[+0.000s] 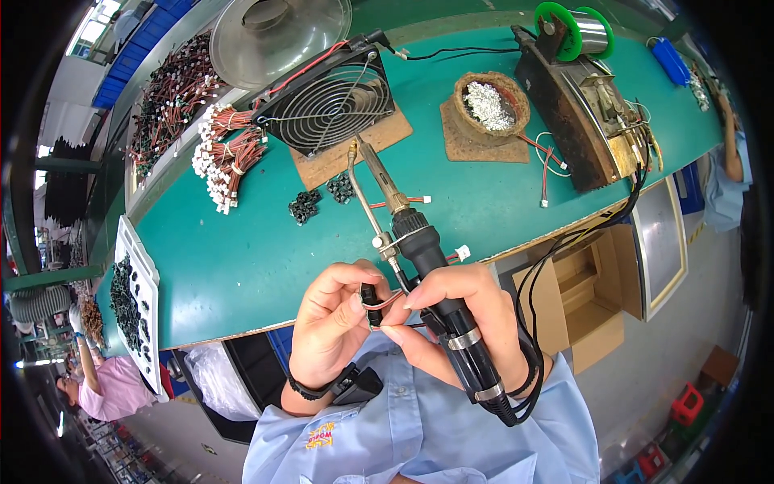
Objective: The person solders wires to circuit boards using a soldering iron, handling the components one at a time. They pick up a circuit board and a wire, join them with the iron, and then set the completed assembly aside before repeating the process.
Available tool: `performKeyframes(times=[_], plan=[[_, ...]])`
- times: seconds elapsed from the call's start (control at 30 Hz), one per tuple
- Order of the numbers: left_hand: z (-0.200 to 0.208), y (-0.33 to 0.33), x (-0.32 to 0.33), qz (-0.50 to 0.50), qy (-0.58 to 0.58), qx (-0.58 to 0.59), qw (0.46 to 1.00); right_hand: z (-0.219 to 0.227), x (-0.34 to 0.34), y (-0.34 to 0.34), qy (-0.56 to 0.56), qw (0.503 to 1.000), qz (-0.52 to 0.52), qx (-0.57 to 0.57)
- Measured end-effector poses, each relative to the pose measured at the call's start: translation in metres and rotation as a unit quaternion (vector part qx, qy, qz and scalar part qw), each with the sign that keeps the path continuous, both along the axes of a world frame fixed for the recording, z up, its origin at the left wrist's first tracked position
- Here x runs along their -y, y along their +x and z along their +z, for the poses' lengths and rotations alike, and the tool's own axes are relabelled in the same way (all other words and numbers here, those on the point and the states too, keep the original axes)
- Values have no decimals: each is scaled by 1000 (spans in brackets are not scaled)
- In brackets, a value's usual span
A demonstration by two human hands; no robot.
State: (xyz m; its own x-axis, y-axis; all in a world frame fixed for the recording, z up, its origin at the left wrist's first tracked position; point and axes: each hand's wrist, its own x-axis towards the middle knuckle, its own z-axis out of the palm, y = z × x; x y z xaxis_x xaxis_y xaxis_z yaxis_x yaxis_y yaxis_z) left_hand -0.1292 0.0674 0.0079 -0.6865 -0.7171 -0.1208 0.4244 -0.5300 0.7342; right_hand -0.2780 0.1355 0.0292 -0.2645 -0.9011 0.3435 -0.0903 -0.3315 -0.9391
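Note:
My left hand [330,327] is closed, pinching a small black plastic part [371,305] upright between thumb and fingers. Across that part runs a thin red and black wire lead [390,302]. My right hand [476,310] is wrapped round a black soldering iron [421,242] with a metal solder-feed tube clamped alongside. Its tip points away from me, toward the fan. The right thumb and fingertip also meet near the lead, close to the black part. A white connector [462,252] shows just beyond the right knuckles; whether it ends the same lead cannot be made out.
A black fan [330,109] stands at the back beside bundled wire leads [230,153]. Two black-part clusters [305,207] lie before it. Right of it are a bowl of solder [488,106] and a soldering machine [576,113]. A white tray [145,302] sits left; co-workers are at both sides.

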Motion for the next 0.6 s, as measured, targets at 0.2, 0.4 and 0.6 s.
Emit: performKeyframes(times=[0.2, 0.4, 0.6], plan=[[-2, 0, 1, -9, -1, -7, 1000, -5, 0, 4, -19, 998, -29, 54], [-2, -1, 1, -8, -18, -11, 1000, -5, -1, 4, -24, 998, -28, 53], [-4, 1, 1, -10, -18, -16, 1000, -8, 1, 4, -40, 998, -26, 38]])
